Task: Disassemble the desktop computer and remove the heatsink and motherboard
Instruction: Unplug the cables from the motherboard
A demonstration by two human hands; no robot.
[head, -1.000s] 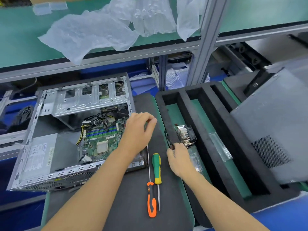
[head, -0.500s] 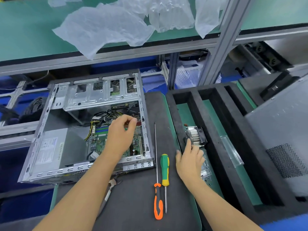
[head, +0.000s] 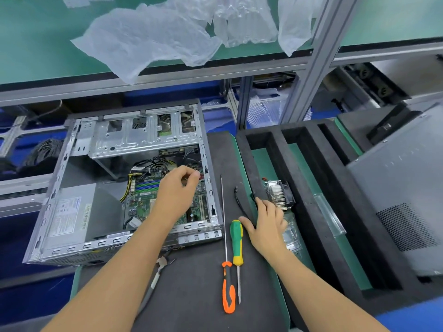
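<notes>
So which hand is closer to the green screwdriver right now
Right. The right hand rests on the foam tray's edge, its thumb almost at the green screwdriver handle. The left hand is over the motherboard inside the case.

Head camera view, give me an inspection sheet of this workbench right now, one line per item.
Surface: dark mat on a green bench.
Job's things: open computer case, motherboard still inside; heatsink already out, in the foam tray.
Clutter: orange-handled screwdriver, green-handled screwdriver, pliers, plastic wrap on the shelf.
Grippers: left hand curled over the motherboard, whether it pinches anything cannot be told; right hand open on the tray's edge.
Cables: black bundle inside the case; heatsink lead on the mat.
Surroundings: grey side panel at right.
</notes>
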